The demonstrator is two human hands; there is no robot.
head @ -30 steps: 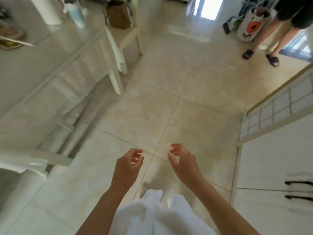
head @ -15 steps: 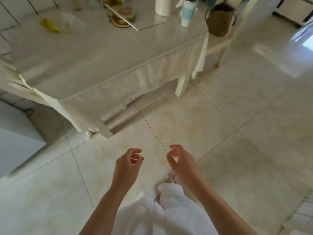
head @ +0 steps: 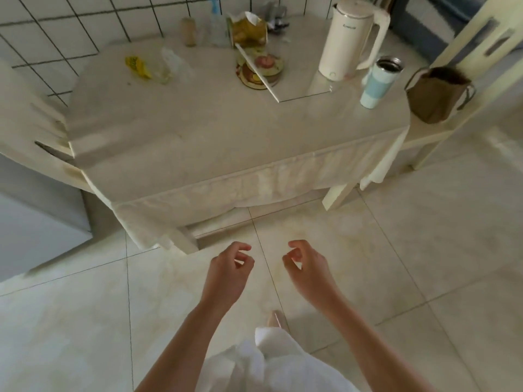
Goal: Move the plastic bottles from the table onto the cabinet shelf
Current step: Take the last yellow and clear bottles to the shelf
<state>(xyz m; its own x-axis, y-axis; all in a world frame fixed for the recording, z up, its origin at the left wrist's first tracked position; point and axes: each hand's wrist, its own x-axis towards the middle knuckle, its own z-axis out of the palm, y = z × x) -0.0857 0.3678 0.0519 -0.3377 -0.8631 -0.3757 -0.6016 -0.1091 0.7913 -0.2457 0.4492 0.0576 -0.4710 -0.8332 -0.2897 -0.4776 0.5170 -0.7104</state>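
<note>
Both hands are hanging empty over the tiled floor point(head: 424, 250) in front of the table, the left hand point(head: 227, 274) and right hand point(head: 307, 271) side by side but apart, fingers loosely curled and gripping nothing. Two plastic bottles are standing at the far edge of the tabletop point(head: 198, 131) against the tiled wall: a small tan bottle point(head: 188, 32) and, just beside it, a clear bottle with a blue pump top point(head: 215, 25). Further right, a white kettle point(head: 349, 38) and a pale blue tumbler point(head: 380, 82) are sitting well apart from the bottles.
</note>
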